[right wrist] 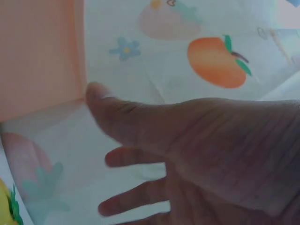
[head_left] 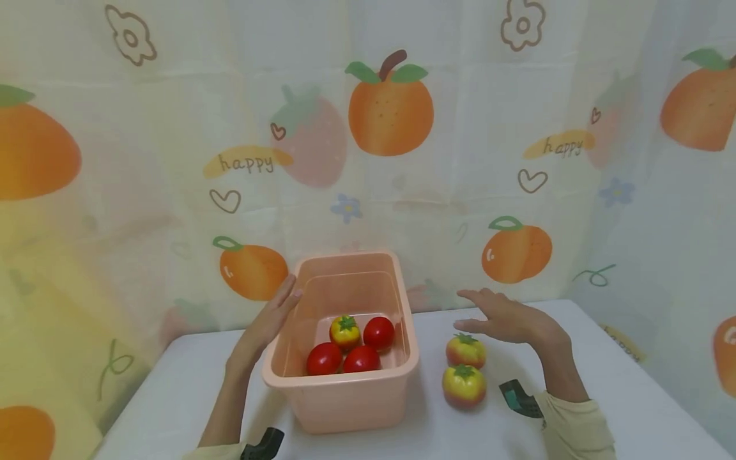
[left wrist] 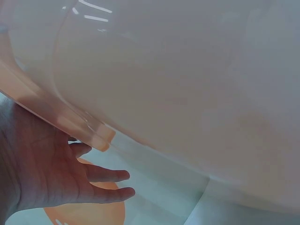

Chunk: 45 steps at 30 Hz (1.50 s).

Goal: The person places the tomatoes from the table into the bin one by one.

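Observation:
A pink plastic bin [head_left: 345, 406] holds three shiny red round fruits [head_left: 361, 360] and one yellow-red fruit with a green leafy top [head_left: 345, 335]. Along the bin's left rim lies my left hand [head_left: 266, 329], its fingers extended; the left wrist view shows the palm beside the bin's edge. My right hand [head_left: 506, 317] hovers with spread fingers and nothing in its grasp. Just below and to its left, a yellow-red fruit [head_left: 466, 352] sits on the table, with a second like it [head_left: 464, 388] in front. A bit of yellow fruit [right wrist: 3, 208] shows in the right wrist view.
The white table [head_left: 575, 377] runs back to a hanging cloth [head_left: 460, 185] printed with fruit, flowers and hearts. Dark wrist-worn devices [head_left: 522, 399] sit at both sleeves. The bin stands close to the cloth.

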{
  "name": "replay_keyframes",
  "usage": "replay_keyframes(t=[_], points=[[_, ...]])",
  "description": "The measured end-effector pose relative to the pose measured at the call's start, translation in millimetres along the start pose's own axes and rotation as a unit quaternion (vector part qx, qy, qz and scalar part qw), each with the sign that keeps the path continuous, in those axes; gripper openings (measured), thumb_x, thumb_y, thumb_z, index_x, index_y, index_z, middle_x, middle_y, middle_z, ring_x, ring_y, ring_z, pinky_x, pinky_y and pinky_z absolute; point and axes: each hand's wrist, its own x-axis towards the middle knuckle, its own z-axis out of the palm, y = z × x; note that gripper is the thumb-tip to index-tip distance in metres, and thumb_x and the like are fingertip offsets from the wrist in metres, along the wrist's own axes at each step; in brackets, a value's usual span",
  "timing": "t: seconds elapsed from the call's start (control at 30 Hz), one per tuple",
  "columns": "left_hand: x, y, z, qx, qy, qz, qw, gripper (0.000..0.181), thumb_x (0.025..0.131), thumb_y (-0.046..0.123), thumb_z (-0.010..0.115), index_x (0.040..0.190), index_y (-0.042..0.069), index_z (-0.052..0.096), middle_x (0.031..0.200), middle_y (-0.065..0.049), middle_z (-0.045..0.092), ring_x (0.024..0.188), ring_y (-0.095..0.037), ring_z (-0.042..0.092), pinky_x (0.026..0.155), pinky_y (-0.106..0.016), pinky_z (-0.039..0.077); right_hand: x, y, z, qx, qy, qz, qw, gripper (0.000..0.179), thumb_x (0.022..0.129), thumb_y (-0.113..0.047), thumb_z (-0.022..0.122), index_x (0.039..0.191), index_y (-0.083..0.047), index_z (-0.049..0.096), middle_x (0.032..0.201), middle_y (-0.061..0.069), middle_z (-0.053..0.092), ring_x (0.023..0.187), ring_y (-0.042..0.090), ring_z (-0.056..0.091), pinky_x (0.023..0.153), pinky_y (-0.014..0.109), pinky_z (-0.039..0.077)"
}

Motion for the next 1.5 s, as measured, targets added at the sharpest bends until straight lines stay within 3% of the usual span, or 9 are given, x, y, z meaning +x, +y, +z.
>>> replay_keyframes(t=[0.17, 0.47, 0.77, 0.83, 1.0, 1.2, 1.37, 1.43, 1.5], points=[[0.5, 0.1, 1.2, 0.003, 0.003, -0.003, 1.0000, 0.085, 0.102, 0.072, 0.038, 0.169, 0.034, 0.001, 0.179, 0.001, -0.002, 0.165, -0.042, 0.001, 0.122, -0.075, 0.021, 4.1, 15, 5, -0.030, -0.065, 0.055, 0.9959, 0.082, 0.096, -0.052, 0.068, 0.157, -0.003, 0.043, 0.161, 0.025, 0.045, 0.149, 0.051, 0.039, 0.118, 0.071, 0.034], [-1.0, -0.2, 0.8, 0.001, 0.005, -0.005, 1.0000, 0.086, 0.102, 0.073, 0.037, 0.169, 0.036, 0.000, 0.179, 0.002, -0.003, 0.165, -0.043, 0.001, 0.121, -0.075, 0.021, 17.0, 30, 14, -0.083, -0.109, 0.100, 0.9855, 0.067, 0.091, -0.030, 0.077, 0.150, -0.009, 0.052, 0.140, 0.016, 0.066, 0.126, 0.035, 0.062, 0.108, 0.067, 0.045], [-0.3, -1.2, 1.1, -0.009, 0.001, 0.006, 0.9999, 0.084, 0.104, 0.069, 0.038, 0.169, 0.031, 0.000, 0.179, -0.001, -0.003, 0.165, -0.043, 0.000, 0.121, -0.074, 0.021, 27.9, 31, 29, -0.083, -0.112, 0.127, 0.9820, 0.066, 0.093, -0.049, 0.072, 0.144, -0.009, 0.060, 0.151, 0.016, 0.059, 0.135, 0.038, 0.056, 0.114, 0.066, 0.042], [0.0, -1.4, 1.2, -0.010, 0.000, 0.007, 0.9999, 0.084, 0.104, 0.068, 0.038, 0.169, 0.031, 0.000, 0.179, -0.001, -0.003, 0.165, -0.043, 0.000, 0.121, -0.074, 0.021, 29.8, 32, 33, -0.069, -0.110, 0.146, 0.9807, 0.067, 0.091, -0.053, 0.073, 0.141, -0.010, 0.061, 0.141, 0.015, 0.065, 0.126, 0.037, 0.061, 0.110, 0.064, 0.046], [0.2, -1.1, 1.9, -0.011, 0.002, 0.004, 0.9999, 0.085, 0.103, 0.070, 0.039, 0.169, 0.033, 0.000, 0.179, 0.001, -0.003, 0.165, -0.043, 0.000, 0.121, -0.074, 0.021, 34.2, 36, 42, -0.050, -0.111, 0.169, 0.9780, 0.050, 0.088, -0.061, 0.073, 0.107, -0.014, 0.066, 0.100, 0.006, 0.067, 0.096, 0.028, 0.062, 0.085, 0.047, 0.051], [0.1, -1.0, 2.6, -0.005, 0.005, -0.003, 1.0000, 0.086, 0.102, 0.073, 0.038, 0.169, 0.035, 0.000, 0.179, 0.003, -0.003, 0.165, -0.042, 0.001, 0.121, -0.074, 0.021, 39.1, 38, 51, -0.039, -0.122, 0.165, 0.9778, 0.053, 0.087, -0.066, 0.071, 0.088, -0.014, 0.060, 0.088, 0.002, 0.060, 0.091, 0.024, 0.060, 0.078, 0.038, 0.046], [0.5, -1.1, 1.9, -0.006, 0.005, -0.002, 1.0000, 0.085, 0.103, 0.071, 0.037, 0.169, 0.033, 0.001, 0.179, 0.001, -0.004, 0.165, -0.042, -0.001, 0.122, -0.074, 0.020, 42.9, 38, 53, -0.051, -0.126, 0.166, 0.9767, 0.055, 0.085, -0.066, 0.073, 0.096, -0.013, 0.061, 0.091, 0.004, 0.060, 0.092, 0.024, 0.057, 0.080, 0.040, 0.047], [0.9, -1.5, 1.5, -0.007, 0.006, 0.001, 1.0000, 0.085, 0.103, 0.071, 0.037, 0.169, 0.032, 0.001, 0.179, 0.001, -0.004, 0.165, -0.042, -0.001, 0.122, -0.073, 0.020, 43.6, 38, 52, -0.048, -0.124, 0.168, 0.9768, 0.067, 0.084, -0.067, 0.073, 0.119, -0.009, 0.064, 0.110, 0.011, 0.067, 0.106, 0.029, 0.060, 0.093, 0.049, 0.051], [1.2, -1.6, 1.2, -0.009, 0.005, 0.003, 0.9999, 0.084, 0.103, 0.070, 0.038, 0.169, 0.032, 0.001, 0.179, 0.000, -0.003, 0.165, -0.042, -0.001, 0.122, -0.073, 0.020, 42.4, 39, 49, -0.028, -0.113, 0.175, 0.9776, 0.090, 0.083, -0.067, 0.074, 0.145, -0.005, 0.054, 0.137, 0.021, 0.063, 0.125, 0.038, 0.056, 0.109, 0.062, 0.045]])
